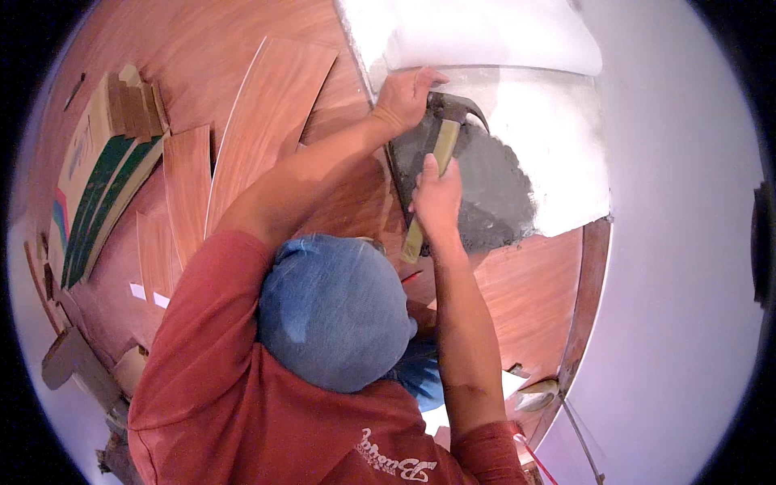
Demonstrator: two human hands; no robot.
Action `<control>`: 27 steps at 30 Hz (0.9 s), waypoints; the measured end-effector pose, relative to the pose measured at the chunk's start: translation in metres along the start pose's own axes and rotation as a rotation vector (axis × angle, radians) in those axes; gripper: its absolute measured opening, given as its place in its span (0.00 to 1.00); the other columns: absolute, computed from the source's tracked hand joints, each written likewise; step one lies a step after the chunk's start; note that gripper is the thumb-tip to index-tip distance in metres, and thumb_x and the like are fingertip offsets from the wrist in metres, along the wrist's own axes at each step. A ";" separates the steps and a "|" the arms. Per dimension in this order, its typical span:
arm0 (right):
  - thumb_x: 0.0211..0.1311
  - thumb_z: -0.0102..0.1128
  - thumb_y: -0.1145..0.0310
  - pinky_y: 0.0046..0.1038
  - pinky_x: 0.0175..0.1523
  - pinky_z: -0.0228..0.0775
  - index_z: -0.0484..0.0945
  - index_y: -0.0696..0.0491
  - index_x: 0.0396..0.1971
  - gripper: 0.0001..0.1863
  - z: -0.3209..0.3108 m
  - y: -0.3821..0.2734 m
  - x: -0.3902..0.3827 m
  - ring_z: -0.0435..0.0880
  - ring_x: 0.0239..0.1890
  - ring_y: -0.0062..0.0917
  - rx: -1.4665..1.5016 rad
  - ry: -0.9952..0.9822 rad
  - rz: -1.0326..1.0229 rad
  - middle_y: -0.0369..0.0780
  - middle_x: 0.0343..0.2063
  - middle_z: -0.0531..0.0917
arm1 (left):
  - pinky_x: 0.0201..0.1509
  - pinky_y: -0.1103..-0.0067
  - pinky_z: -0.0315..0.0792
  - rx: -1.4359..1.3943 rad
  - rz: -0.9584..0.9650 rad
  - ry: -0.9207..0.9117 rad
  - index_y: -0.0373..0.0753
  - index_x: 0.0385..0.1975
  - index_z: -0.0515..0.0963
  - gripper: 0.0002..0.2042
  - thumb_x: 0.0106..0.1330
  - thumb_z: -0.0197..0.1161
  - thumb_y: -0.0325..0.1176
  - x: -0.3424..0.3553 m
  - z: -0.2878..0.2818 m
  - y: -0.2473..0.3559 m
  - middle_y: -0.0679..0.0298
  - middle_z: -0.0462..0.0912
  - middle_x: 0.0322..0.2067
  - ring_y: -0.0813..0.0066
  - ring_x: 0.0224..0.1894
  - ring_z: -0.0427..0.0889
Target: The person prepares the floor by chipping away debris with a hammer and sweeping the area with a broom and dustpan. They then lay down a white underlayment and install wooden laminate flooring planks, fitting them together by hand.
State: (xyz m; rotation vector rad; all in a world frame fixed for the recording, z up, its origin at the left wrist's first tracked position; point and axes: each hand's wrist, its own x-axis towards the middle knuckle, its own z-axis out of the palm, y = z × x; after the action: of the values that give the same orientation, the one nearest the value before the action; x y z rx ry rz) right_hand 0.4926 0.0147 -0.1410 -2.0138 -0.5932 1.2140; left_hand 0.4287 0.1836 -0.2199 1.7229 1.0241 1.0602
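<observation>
My right hand [438,198] grips a long yellowish bar [447,137], lying slanted over a patch of dark grey wet mortar [497,190] on a pale slab [566,145]. My left hand [404,99] is at the patch's upper left, fingers loosely bent and apart, beside a dark curved piece [465,105] whose kind I cannot make out. Below my hands is a rounded blue denim shape [331,311], likely my knee, partly between my red-sleeved arms.
Loose wood-look planks [259,121] lie on the reddish floor at left, beside stacked cartons [105,178]. A pale wall [671,242] runs along the right, with a metal rod [582,436] and a small metal object [533,396] near its foot.
</observation>
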 end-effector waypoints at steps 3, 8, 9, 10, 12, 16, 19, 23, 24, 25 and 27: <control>0.79 0.53 0.59 0.36 0.24 0.72 0.71 0.60 0.45 0.17 0.003 -0.006 -0.014 0.80 0.19 0.30 0.230 0.200 0.070 0.43 0.24 0.77 | 0.52 0.64 0.80 0.010 0.058 -0.005 0.40 0.41 0.88 0.25 0.83 0.43 0.46 0.001 -0.003 0.000 0.49 0.89 0.38 0.46 0.44 0.87; 0.82 0.49 0.61 0.27 0.16 0.65 0.64 0.55 0.43 0.12 -0.006 0.031 0.003 0.68 0.14 0.18 0.077 0.060 -0.075 0.34 0.20 0.70 | 0.54 0.64 0.79 0.081 0.063 -0.072 0.39 0.44 0.87 0.25 0.83 0.41 0.46 0.003 0.002 0.006 0.48 0.88 0.41 0.46 0.47 0.86; 0.82 0.49 0.61 0.27 0.16 0.65 0.64 0.55 0.43 0.12 -0.009 0.020 -0.001 0.68 0.14 0.18 0.133 0.050 -0.068 0.34 0.21 0.70 | 0.54 0.64 0.79 0.104 0.053 -0.078 0.39 0.44 0.87 0.25 0.83 0.40 0.46 0.002 0.000 0.006 0.48 0.88 0.42 0.45 0.48 0.86; 0.82 0.49 0.60 0.27 0.16 0.65 0.64 0.55 0.43 0.12 -0.013 0.011 -0.007 0.68 0.14 0.18 0.185 0.041 -0.058 0.34 0.21 0.70 | 0.55 0.65 0.78 0.047 0.008 -0.069 0.37 0.45 0.87 0.25 0.83 0.41 0.45 -0.001 0.002 0.006 0.48 0.88 0.42 0.48 0.48 0.87; 0.82 0.49 0.60 0.27 0.17 0.65 0.64 0.55 0.43 0.13 -0.011 0.004 -0.021 0.68 0.14 0.18 0.337 0.215 -0.027 0.34 0.21 0.70 | 0.58 0.68 0.78 -0.065 -0.084 -0.050 0.34 0.45 0.86 0.25 0.83 0.41 0.44 -0.007 0.009 0.008 0.49 0.89 0.43 0.53 0.49 0.88; 0.83 0.47 0.61 0.26 0.17 0.65 0.64 0.55 0.44 0.12 -0.022 0.015 -0.013 0.67 0.14 0.18 0.163 0.116 -0.015 0.34 0.20 0.70 | 0.57 0.66 0.78 -0.038 0.025 -0.088 0.35 0.45 0.86 0.25 0.83 0.41 0.43 -0.006 0.037 0.023 0.48 0.89 0.42 0.50 0.48 0.88; 0.82 0.48 0.60 0.28 0.16 0.67 0.65 0.56 0.44 0.13 -0.035 0.015 -0.014 0.70 0.13 0.19 0.250 0.159 -0.016 0.35 0.20 0.72 | 0.54 0.63 0.78 -0.045 -0.015 -0.057 0.38 0.44 0.87 0.25 0.83 0.40 0.44 -0.005 0.049 0.026 0.48 0.88 0.41 0.46 0.47 0.87; 0.82 0.49 0.60 0.28 0.16 0.67 0.66 0.56 0.44 0.13 -0.037 0.022 -0.006 0.71 0.13 0.20 0.277 0.132 -0.017 0.35 0.20 0.72 | 0.54 0.67 0.80 -0.002 -0.005 -0.052 0.36 0.44 0.86 0.23 0.82 0.41 0.40 0.000 0.058 0.029 0.49 0.89 0.42 0.53 0.46 0.88; 0.82 0.49 0.60 0.28 0.16 0.67 0.66 0.56 0.44 0.13 -0.037 0.020 -0.005 0.71 0.13 0.19 0.229 0.056 -0.017 0.35 0.20 0.72 | 0.54 0.69 0.80 0.011 -0.023 -0.066 0.35 0.45 0.86 0.22 0.82 0.42 0.38 0.001 0.058 0.031 0.49 0.89 0.43 0.55 0.46 0.89; 0.81 0.49 0.61 0.28 0.16 0.67 0.65 0.56 0.45 0.13 -0.044 0.018 -0.005 0.72 0.13 0.20 0.193 0.021 0.013 0.35 0.20 0.72 | 0.54 0.69 0.81 0.008 -0.006 -0.065 0.35 0.44 0.86 0.22 0.82 0.42 0.38 -0.001 0.059 0.029 0.49 0.89 0.42 0.56 0.46 0.89; 0.82 0.48 0.61 0.27 0.16 0.66 0.64 0.54 0.44 0.12 -0.039 0.010 -0.010 0.69 0.14 0.18 0.333 0.135 -0.008 0.34 0.20 0.70 | 0.53 0.69 0.81 0.007 0.024 -0.050 0.34 0.43 0.86 0.22 0.83 0.42 0.38 -0.004 0.057 0.025 0.49 0.89 0.41 0.56 0.45 0.90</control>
State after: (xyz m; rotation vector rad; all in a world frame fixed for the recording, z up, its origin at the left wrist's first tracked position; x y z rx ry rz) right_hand 0.5224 -0.0118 -0.1308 -1.7911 -0.3087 1.0819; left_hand 0.4861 0.1587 -0.2135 1.7623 0.9791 1.0243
